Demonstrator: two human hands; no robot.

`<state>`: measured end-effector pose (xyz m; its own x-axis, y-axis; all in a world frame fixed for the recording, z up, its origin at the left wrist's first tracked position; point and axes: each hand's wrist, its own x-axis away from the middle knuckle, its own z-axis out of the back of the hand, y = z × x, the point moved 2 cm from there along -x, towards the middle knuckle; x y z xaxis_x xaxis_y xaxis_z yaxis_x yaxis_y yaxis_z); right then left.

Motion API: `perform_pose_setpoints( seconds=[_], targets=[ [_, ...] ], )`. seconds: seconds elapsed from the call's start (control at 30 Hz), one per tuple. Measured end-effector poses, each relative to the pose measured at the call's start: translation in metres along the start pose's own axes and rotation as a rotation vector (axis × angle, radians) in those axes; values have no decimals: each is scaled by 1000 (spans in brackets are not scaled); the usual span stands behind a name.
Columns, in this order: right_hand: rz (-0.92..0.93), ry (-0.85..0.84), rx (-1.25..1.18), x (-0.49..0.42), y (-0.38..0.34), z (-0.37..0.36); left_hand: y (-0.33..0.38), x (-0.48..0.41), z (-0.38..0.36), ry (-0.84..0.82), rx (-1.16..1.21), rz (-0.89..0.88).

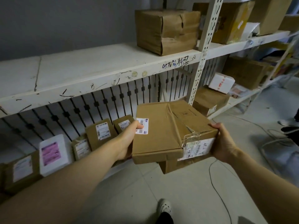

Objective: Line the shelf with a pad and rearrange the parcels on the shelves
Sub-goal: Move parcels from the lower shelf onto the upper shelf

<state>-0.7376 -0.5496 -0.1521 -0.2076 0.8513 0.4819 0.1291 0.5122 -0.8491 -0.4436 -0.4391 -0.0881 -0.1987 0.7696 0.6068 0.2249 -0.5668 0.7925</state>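
Below the white shelf board (pixel 100 68), out over the floor, you carry a flat parcel (pixel 168 128) stacked on a second box (pixel 178 165). Your left hand (pixel 127 139) clamps its left edge, thumb on the barcode label; your right hand (pixel 224 143) cups the right end. The under-box looks barely supported, so tilting toward that board could let it slide out. I see no pad on the board.

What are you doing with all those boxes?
A person is sorting parcels on white shelves. The left hand and right hand hold a flat brown box between them, with another box showing just under it. Small parcels stand along the bottom shelf, and a big dented box sits on the upper shelf, which looks bare, with no pad visible.
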Motion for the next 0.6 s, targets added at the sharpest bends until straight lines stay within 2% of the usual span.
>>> perform_pose_setpoints(
  seconds=[0.23, 0.37, 0.6],
  targets=[
    [-104, 47, 114, -55, 17, -25, -22, -39, 69, 233, 134, 93],
    [-138, 57, 102, -86, 21, -39, -31, -61, 100, 351, 219, 110],
    [-175, 78, 119, -146, 12, -67, -38, -103, 121, 449, 285, 176]
  ],
)
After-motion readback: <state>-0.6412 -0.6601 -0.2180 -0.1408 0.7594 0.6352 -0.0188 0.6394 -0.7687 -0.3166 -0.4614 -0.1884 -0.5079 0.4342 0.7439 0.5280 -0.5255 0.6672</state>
